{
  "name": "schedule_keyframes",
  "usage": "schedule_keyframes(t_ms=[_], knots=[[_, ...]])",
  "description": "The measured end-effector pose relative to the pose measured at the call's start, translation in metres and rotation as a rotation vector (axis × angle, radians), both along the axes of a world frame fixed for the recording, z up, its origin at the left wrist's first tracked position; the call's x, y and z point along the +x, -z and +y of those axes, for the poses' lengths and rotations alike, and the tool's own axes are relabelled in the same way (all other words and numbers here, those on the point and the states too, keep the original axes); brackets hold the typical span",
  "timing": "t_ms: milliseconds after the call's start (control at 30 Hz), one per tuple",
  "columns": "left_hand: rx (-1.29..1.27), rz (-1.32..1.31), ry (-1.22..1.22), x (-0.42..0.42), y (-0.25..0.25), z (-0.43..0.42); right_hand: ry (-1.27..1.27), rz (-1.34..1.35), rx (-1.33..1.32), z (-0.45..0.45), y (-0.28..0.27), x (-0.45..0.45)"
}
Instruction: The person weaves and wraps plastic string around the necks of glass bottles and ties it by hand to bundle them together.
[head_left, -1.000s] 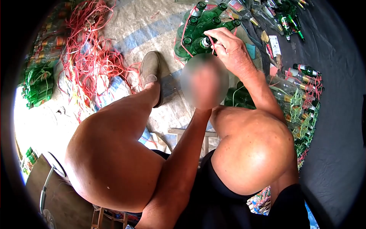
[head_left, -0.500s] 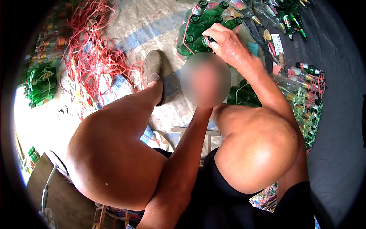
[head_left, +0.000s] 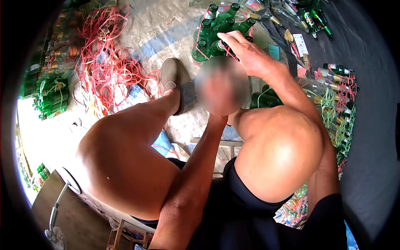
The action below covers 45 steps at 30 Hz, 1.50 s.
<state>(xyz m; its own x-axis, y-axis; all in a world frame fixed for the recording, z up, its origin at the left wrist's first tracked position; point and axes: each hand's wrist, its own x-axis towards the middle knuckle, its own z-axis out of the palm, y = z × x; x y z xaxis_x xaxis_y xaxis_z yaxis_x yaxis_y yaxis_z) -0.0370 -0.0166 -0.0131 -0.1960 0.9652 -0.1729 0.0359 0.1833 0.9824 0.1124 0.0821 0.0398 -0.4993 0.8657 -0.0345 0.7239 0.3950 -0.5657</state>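
Several green glass bottles (head_left: 212, 31) stand upright in a tight cluster, with pink plastic twine (head_left: 201, 27) running around them. At the cluster's near right side is my right hand (head_left: 250, 56), its fingers stretched out over the neck of a front bottle (head_left: 217, 48). A strand of pink twine (head_left: 230, 51) passes just under those fingers. My left hand (head_left: 221, 89) reaches forward between my knees, close to the near side of the bottles. A round blur covers it, so its fingers and anything in them are hidden.
A tangled heap of pink twine (head_left: 104, 62) lies left of my shoe (head_left: 170, 75). Tied bottles (head_left: 339, 100) line the right side, and more green bottles (head_left: 54, 98) stand at far left. Loose bottles (head_left: 318, 23) lie at the upper right. A wooden frame (head_left: 231, 143) is below me.
My right hand has shifted slightly down and right, its fingers straighter over the bottle neck. The twine strand under it now shows. My left forearm has moved a little left.
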Motion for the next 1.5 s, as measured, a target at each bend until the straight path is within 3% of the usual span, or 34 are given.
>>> schedule_keyframes(t_ms=[467,533,633,767,967,1100,1500], knots=[[0.211,0.756,0.257,-0.031,-0.013,0.017,0.074,0.215,0.007,0.001,0.03,0.007],[0.206,0.827,0.315,-0.035,-0.015,0.027,0.062,0.213,0.059,0.003,0.047,0.009],[0.279,0.864,0.391,-0.032,-0.056,0.046,0.105,0.253,-0.012,0.003,0.05,0.008],[0.307,0.959,0.463,-0.029,-0.064,0.068,0.125,0.199,-0.038,-0.007,0.023,0.006],[0.315,0.813,0.549,-0.036,-0.059,0.097,0.144,0.283,0.103,-0.008,0.033,0.005],[0.245,0.875,0.541,-0.04,-0.047,0.112,0.142,0.307,0.129,-0.006,0.037,0.005],[0.092,0.637,0.243,-0.043,-0.022,0.081,0.159,0.289,0.006,-0.004,0.032,0.006]])
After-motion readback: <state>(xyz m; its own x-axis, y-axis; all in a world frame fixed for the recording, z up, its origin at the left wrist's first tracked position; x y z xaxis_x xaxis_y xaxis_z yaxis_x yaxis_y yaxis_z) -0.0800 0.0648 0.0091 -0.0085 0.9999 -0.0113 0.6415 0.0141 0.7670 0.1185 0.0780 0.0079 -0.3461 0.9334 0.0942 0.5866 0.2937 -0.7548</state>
